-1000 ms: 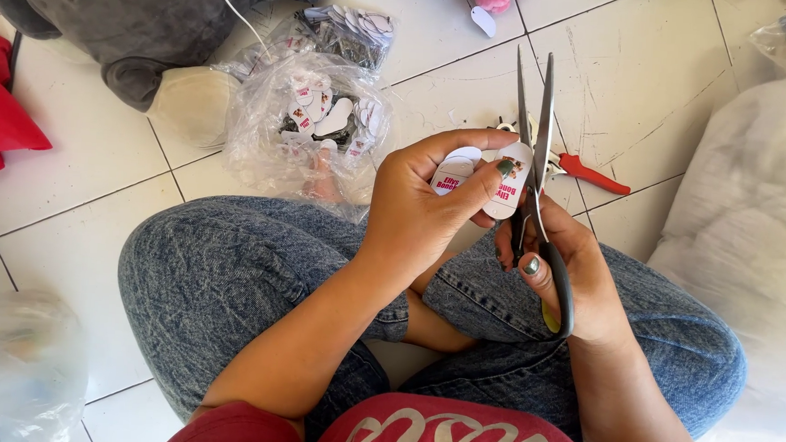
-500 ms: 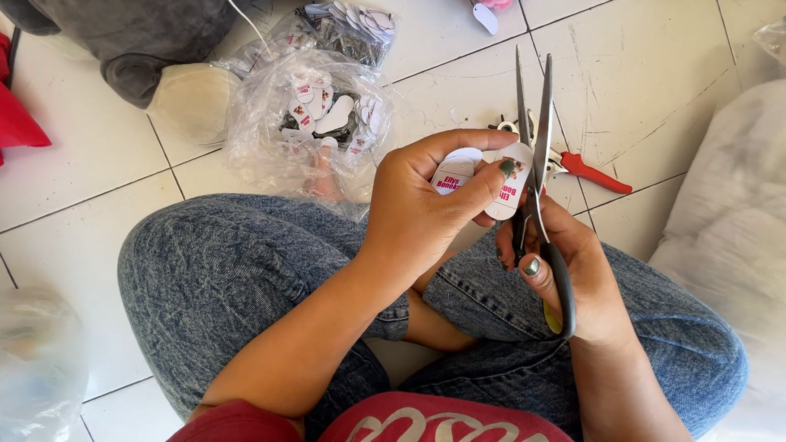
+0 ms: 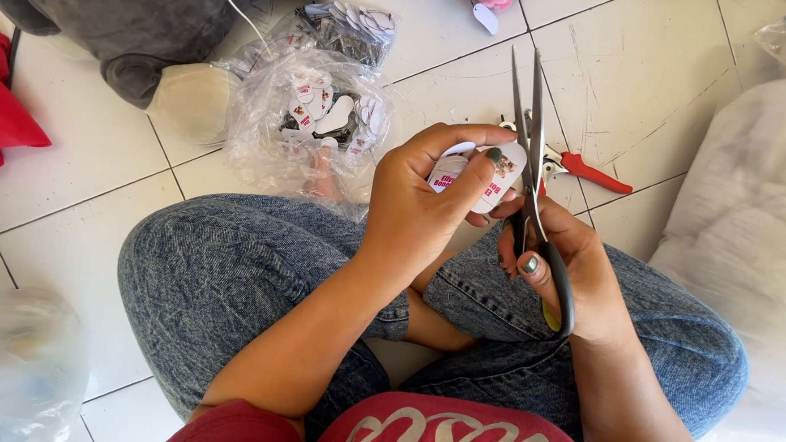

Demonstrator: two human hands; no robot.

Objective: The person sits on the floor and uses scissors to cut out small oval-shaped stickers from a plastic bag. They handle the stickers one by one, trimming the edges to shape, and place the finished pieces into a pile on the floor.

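steel scissors [image 3: 534, 157] stand blades-up in the right hand [image 3: 569, 275], the two long blades nearly together and pointing away from the body, the dark handle loops wrapped by fingers curled shut around them. beside them the left hand [image 3: 420, 209] pinches a small white tag [image 3: 481, 174] with a printed picture, thumb on its face and the other fingers folded behind it, just above the crossed knees in blue jeans [image 3: 247, 276]. the tag's right edge sits touching or just beside the blades; whether it lies between them cannot be told.

to trim well here, it seems wise to keep the tag flat and firm in the pinch, thumb tip well back from the cutting line, and to turn the tag rather than the scissors. short bites near the pivot would likely give a cleaner edge than the long tips.

white floor tiles [image 3: 98, 197] with dark grout lines lie all round. a clear plastic bag [image 3: 313, 123] of more tags rests just past the left knee, with another small heap behind it. a grey plush toy [image 3: 135, 19] lies further back, red cloth [image 3: 0, 111] at the left edge, red-handled pliers [image 3: 584, 170] beyond the scissors, and a big pale sack [image 3: 751, 222] on the right. bright daylight falls across the floor.
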